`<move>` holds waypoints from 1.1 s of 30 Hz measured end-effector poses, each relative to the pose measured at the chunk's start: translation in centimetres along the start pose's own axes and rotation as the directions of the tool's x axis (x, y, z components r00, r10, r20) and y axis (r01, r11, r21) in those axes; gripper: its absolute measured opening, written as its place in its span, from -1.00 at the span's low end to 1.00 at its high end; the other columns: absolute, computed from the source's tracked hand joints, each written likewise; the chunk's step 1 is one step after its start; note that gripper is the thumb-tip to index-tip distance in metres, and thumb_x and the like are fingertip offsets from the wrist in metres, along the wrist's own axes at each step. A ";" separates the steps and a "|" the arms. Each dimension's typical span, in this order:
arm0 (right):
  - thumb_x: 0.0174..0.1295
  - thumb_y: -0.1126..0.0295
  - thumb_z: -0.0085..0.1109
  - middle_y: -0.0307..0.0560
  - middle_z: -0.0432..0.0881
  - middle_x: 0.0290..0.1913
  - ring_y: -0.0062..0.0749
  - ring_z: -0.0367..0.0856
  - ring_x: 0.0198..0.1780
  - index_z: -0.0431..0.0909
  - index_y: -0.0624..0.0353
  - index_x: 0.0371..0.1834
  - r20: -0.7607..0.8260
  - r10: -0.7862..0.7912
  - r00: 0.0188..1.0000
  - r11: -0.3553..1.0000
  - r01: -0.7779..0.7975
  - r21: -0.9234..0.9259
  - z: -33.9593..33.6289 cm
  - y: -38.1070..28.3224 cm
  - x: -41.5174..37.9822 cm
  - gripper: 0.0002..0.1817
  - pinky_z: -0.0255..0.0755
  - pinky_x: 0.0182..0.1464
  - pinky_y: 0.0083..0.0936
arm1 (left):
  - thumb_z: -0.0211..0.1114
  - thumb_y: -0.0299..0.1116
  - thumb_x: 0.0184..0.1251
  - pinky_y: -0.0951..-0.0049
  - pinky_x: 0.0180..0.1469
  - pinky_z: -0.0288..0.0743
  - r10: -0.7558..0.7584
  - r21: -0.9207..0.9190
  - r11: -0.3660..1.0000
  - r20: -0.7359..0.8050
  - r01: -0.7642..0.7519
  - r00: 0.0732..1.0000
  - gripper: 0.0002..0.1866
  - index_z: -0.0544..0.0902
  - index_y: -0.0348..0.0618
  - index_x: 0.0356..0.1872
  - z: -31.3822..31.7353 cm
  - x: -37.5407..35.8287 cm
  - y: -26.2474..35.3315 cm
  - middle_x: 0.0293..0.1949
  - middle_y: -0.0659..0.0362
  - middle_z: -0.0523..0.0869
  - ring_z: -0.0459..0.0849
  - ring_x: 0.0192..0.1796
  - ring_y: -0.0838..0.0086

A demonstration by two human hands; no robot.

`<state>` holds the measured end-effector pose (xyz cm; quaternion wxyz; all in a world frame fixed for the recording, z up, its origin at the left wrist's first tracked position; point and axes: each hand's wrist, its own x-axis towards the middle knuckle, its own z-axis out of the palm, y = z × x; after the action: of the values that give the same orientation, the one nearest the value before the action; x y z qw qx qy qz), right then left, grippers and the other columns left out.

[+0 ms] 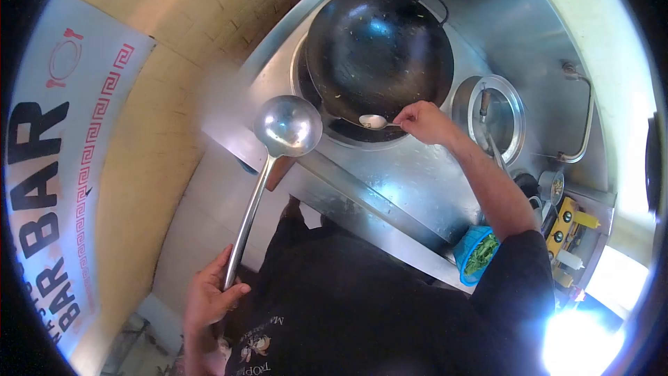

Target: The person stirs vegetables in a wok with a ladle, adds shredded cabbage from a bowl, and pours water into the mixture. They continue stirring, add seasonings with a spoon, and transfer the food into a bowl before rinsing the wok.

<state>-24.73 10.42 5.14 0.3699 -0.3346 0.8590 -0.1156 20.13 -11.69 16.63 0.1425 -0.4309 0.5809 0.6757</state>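
Observation:
My left hand [212,292] is closed round the lower end of the handle of a large steel ladle [289,126], whose round bowl is raised left of the wok. With my right hand [423,122] I pinch the handle of a small spoon [373,122], which holds something whitish. The spoon is over the near rim of a big black wok [379,52]. Small food bits cling to the wok's inside. The wok sits tilted on a round burner opening in the steel counter.
Right of the wok stands a round steel pot [513,108] with a utensil in it. A blue basket [467,256] of green leaves is at the counter's front edge. Sauce bottles [586,219] stand far right, below a bent metal pipe [589,122]. A printed banner [104,97] hangs left.

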 end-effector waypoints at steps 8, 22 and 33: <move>0.14 0.40 0.16 0.00 0.72 -0.31 -0.24 0.70 -0.25 0.71 0.06 -0.18 -0.154 0.139 0.978 0.944 -0.084 0.320 -1.9 1.7 2.7 -0.79 0.53 -0.13 -0.39 | 0.42 -0.59 0.06 0.65 -0.57 0.33 -0.018 -0.007 1.000 -0.020 0.018 1.000 -0.15 0.19 -0.24 0.41 -1.1 0.4 1.8 -0.50 0.25 0.54 0.44 -0.58 0.68; 0.19 0.30 0.08 0.01 0.70 -0.24 -0.05 0.67 -0.22 0.68 -0.04 -0.15 -0.419 -0.052 0.906 0.993 0.090 0.073 5.8 -1.0 6.8 -0.77 0.54 -0.10 -0.22 | 0.37 -0.63 0.07 0.59 -0.60 0.38 0.063 -0.006 0.998 -0.058 -0.064 0.996 -0.08 0.06 -0.20 0.46 -3.2 0.9 -0.4 -0.49 0.16 0.60 0.49 -0.60 0.62; 0.13 0.49 0.21 -0.10 0.67 -0.47 -0.58 0.60 -0.45 0.70 0.20 -0.21 -0.374 -0.250 0.893 0.888 0.366 0.279 -8.2 -10.7 -13.4 -0.82 0.40 -0.42 -0.61 | 0.42 -0.57 0.02 0.58 -0.63 0.36 0.144 0.079 0.987 -0.017 -0.142 0.989 -0.21 0.29 -0.19 0.35 -6.1 4.1 2.3 -0.52 0.20 0.59 0.48 -0.63 0.60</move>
<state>-18.57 10.84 23.11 0.2509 -0.3751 0.8098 -0.3750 18.64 -19.11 15.40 0.1039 -0.3899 0.6378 0.6560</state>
